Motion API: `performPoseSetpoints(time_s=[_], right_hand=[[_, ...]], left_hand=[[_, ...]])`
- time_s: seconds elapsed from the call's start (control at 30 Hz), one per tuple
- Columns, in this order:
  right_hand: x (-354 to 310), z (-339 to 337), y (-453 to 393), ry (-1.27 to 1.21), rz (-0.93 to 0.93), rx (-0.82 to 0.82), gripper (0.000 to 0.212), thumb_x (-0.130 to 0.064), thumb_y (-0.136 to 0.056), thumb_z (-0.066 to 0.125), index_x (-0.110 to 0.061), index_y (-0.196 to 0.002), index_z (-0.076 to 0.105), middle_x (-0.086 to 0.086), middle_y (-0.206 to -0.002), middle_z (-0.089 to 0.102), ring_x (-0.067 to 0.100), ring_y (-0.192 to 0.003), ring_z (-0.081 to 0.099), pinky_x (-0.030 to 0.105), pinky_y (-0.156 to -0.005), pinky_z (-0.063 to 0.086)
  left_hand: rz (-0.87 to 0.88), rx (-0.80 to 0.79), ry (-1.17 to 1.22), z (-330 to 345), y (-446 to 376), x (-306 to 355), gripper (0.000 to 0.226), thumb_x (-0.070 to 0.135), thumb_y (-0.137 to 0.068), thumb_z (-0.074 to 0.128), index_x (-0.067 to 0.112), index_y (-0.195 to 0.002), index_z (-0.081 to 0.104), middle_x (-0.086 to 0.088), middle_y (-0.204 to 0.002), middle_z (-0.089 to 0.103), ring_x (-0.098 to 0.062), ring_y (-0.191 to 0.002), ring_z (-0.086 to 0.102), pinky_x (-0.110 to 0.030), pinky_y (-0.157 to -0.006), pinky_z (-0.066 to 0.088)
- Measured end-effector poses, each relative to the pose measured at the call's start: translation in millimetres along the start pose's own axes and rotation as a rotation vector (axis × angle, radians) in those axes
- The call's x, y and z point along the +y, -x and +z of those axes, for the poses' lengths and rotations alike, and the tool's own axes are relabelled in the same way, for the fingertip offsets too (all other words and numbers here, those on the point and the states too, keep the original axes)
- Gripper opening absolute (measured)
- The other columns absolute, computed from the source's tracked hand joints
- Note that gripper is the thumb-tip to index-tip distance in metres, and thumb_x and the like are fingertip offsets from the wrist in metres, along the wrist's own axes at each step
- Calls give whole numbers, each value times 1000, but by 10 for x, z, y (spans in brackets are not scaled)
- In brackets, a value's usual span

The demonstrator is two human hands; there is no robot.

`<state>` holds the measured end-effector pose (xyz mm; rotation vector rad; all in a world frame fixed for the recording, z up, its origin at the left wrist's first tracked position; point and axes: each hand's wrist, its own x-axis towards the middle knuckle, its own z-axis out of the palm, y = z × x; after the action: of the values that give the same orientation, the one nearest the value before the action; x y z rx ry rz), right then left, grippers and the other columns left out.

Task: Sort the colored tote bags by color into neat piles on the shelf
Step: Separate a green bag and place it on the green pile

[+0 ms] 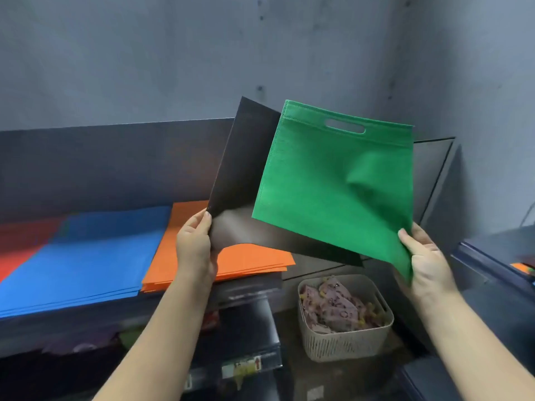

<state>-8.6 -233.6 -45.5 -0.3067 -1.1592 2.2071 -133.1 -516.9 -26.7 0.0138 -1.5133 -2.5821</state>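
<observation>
My left hand (194, 246) grips a black tote bag (246, 175) by its lower left corner and holds it up above the shelf. My right hand (425, 260) pinches the lower right corner of a green tote bag (327, 186) with a cut-out handle, raised in front of the black one. On the shelf (115, 312) lie flat piles: an orange pile (249, 260) right under my left hand, a blue pile (86, 256) to its left, and a red pile (17, 244) at the far left edge.
A beige slotted basket (346, 342) full of pinkish scraps stands on the floor below right. A dark panel (434, 175) leans in the corner behind the bags. Dark stacked items fill the space under the shelf. A dark surface (498, 256) juts in at right.
</observation>
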Motion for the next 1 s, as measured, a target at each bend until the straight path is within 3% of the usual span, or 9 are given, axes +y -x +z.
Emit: performPoseSetpoints(time_s=[0.27, 0.37, 0.47, 0.53, 0.63, 0.8, 0.87, 1.0], right_hand=[[935, 1527, 543, -39, 170, -162, 52, -3, -98, 41, -30, -72, 77, -9, -77, 74, 4, -66, 70, 16, -48, 52], [1386, 2134, 764, -97, 214, -222, 39, -1, -99, 40, -23, -88, 71, -10, -76, 74, 2, -67, 69, 14, -50, 51], [1832, 2707, 984, -103, 263, -304, 31, -1, -98, 41, -22, -100, 63, -10, -77, 74, 2, -67, 69, 14, -50, 51], [2092, 3038, 1128, -105, 298, -372, 34, -1, -98, 41, -21, -95, 68, -8, -77, 74, 4, -67, 70, 15, -51, 52], [2416, 3476, 1341, -111, 348, -473, 48, 1, -97, 40, -24, -79, 78, -5, -79, 75, 7, -69, 71, 18, -54, 54], [2822, 4065, 1626, -99, 436, -623, 44, -1, -97, 41, -23, -88, 77, -4, -91, 75, 9, -78, 72, 21, -59, 56], [2964, 4287, 1724, -98, 472, -674, 48, -1, -97, 40, -28, -86, 78, -6, -91, 75, 8, -78, 72, 20, -58, 55], [3202, 4718, 1868, -136, 555, -783, 35, -2, -98, 40, -21, -106, 69, -5, -94, 75, 9, -80, 71, 19, -58, 55]], left_hand=[[46, 231, 3, -1654, -296, 838, 17, 9, -98, 48, 18, -91, 61, -1, -84, 67, -10, -68, 64, -19, -51, 53], [105, 301, -12, -2317, -372, 1193, 21, 6, -98, 47, 18, -84, 59, 5, -64, 68, -4, -51, 62, -16, -46, 50], [152, 370, -67, -2946, -393, 1511, 22, 7, -98, 47, 18, -82, 58, 11, -56, 66, -1, -47, 60, -14, -45, 49], [179, 433, -93, -3329, -382, 1693, 21, 7, -98, 48, 18, -82, 58, 11, -57, 67, 1, -49, 61, -12, -46, 49], [180, 544, -77, -3830, -301, 1932, 18, 9, -98, 48, 17, -86, 60, 1, -76, 67, -6, -59, 64, -16, -55, 53], [217, 740, -64, -4453, -124, 2238, 18, 10, -98, 49, 19, -87, 61, -1, -78, 67, -4, -53, 65, -16, -46, 51], [226, 799, -62, -4633, -82, 2346, 16, 11, -97, 50, 18, -89, 62, -4, -85, 66, -9, -63, 68, -18, -49, 53], [235, 860, -34, -4978, -66, 2521, 24, 14, -98, 49, 10, -119, 60, -11, -111, 66, -27, -102, 63, -27, -62, 54]])
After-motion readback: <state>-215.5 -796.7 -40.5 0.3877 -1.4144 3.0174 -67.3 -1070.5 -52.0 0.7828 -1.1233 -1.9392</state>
